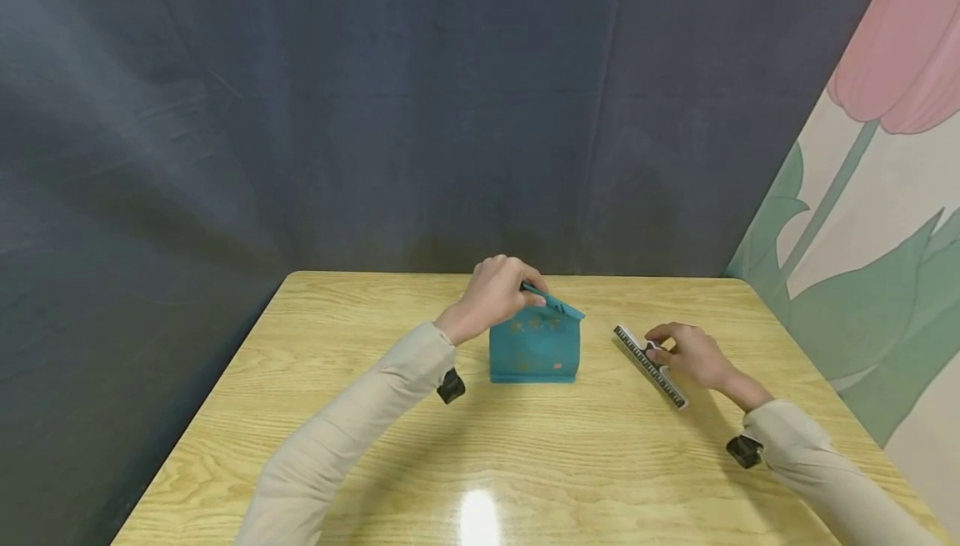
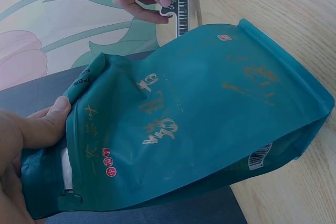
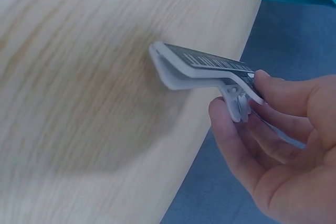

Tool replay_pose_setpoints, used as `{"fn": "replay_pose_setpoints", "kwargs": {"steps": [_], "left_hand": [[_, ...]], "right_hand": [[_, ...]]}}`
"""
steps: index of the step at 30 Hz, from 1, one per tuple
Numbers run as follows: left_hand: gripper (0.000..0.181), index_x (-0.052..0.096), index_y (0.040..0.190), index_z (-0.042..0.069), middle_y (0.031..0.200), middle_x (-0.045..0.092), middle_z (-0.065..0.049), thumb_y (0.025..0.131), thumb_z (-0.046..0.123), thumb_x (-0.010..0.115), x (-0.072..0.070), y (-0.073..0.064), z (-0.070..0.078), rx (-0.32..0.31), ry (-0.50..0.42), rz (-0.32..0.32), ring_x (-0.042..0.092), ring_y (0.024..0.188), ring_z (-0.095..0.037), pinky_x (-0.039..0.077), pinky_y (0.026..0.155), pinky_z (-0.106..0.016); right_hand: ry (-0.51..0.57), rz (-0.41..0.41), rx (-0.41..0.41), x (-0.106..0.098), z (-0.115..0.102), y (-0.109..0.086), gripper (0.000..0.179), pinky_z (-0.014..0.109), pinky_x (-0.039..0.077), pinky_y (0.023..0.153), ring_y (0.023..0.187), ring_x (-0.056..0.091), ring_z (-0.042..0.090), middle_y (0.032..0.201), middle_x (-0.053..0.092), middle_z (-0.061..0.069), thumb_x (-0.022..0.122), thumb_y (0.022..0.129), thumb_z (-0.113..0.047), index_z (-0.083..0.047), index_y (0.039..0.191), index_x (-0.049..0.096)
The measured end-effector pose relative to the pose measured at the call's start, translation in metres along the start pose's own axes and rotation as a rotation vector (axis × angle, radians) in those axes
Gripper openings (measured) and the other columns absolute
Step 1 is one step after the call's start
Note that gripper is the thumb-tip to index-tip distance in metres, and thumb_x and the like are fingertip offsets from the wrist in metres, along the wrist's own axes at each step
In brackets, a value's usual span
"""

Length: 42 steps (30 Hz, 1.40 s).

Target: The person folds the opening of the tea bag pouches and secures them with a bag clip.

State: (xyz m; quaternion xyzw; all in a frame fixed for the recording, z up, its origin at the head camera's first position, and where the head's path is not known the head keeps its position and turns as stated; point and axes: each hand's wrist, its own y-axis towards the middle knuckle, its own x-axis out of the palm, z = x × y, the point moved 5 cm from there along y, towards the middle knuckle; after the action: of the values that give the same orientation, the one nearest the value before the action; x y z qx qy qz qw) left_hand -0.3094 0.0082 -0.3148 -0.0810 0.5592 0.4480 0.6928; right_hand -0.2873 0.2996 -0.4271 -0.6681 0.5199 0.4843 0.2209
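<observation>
A teal pouch (image 1: 535,350) with gold lettering stands upright near the middle of the table, its top edge folded over. My left hand (image 1: 497,292) grips that folded top; in the left wrist view the thumb presses on the fold of the pouch (image 2: 173,114). To the right, my right hand (image 1: 693,354) pinches a long bag clip (image 1: 648,367) patterned like piano keys. Up close in the right wrist view, the white clip (image 3: 205,69) is held by its handles between thumb and fingers, its long jaws parted slightly at the far end.
The light wooden table (image 1: 360,438) carries both things. A dark blue curtain (image 1: 450,112) hangs behind it and along the left side. On the right is a wall (image 1: 885,279) painted with a pink tulip and green leaves.
</observation>
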Motion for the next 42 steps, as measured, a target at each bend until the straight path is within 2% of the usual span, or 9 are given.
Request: {"fn": "replay_pose_setpoints", "kwargs": {"steps": [5,15,23,36,42], "left_hand": [[0.014,0.081,0.096,0.016,0.090,0.075,0.004,0.085,0.025,0.079,0.001,0.000,0.000,-0.003,-0.004,-0.002,0.066,0.071,-0.007,0.045,0.056,-0.019],[0.013,0.081,0.096,0.017,0.091,0.075,0.004,0.085,0.025,0.079,0.003,0.001,-0.001,-0.012,-0.010,-0.008,0.065,0.071,-0.006,0.046,0.057,-0.019],[0.015,0.081,0.097,0.016,0.091,0.075,0.005,0.086,0.025,0.079,0.003,0.002,0.000,-0.011,-0.015,-0.005,0.065,0.070,-0.006,0.045,0.056,-0.020],[0.014,0.081,0.096,0.017,0.090,0.075,0.004,0.086,0.025,0.079,0.001,0.001,-0.002,-0.001,-0.005,0.002,0.064,0.068,-0.004,0.046,0.057,-0.019],[0.014,0.081,0.096,0.016,0.090,0.075,0.004,0.086,0.024,0.079,0.000,0.000,-0.002,0.002,-0.012,0.003,0.064,0.067,-0.005,0.046,0.056,-0.020]], "right_hand": [[0.003,0.013,-0.005,-0.002,-0.002,0.000,0.027,0.040,0.055,0.061,0.071,0.068,0.023,0.099,0.068,0.024,0.073,0.087,0.000,0.013,0.111,0.067],[-0.009,0.041,-0.019,-0.003,-0.009,0.001,0.031,0.037,0.054,0.061,0.072,0.067,0.025,0.094,0.062,0.020,0.072,0.087,0.001,0.016,0.113,0.065],[-0.001,0.052,-0.025,-0.006,-0.014,0.002,0.025,0.036,0.052,0.062,0.075,0.066,0.026,0.096,0.060,0.020,0.072,0.087,0.004,0.012,0.110,0.066],[-0.041,0.086,-0.059,-0.009,-0.023,0.010,0.023,0.035,0.048,0.060,0.072,0.060,0.017,0.095,0.062,0.016,0.074,0.084,0.004,0.007,0.106,0.068],[-0.029,0.106,-0.067,-0.014,-0.025,0.011,0.023,0.037,0.050,0.061,0.074,0.063,0.023,0.092,0.062,0.015,0.074,0.086,0.004,0.007,0.107,0.067]]}}
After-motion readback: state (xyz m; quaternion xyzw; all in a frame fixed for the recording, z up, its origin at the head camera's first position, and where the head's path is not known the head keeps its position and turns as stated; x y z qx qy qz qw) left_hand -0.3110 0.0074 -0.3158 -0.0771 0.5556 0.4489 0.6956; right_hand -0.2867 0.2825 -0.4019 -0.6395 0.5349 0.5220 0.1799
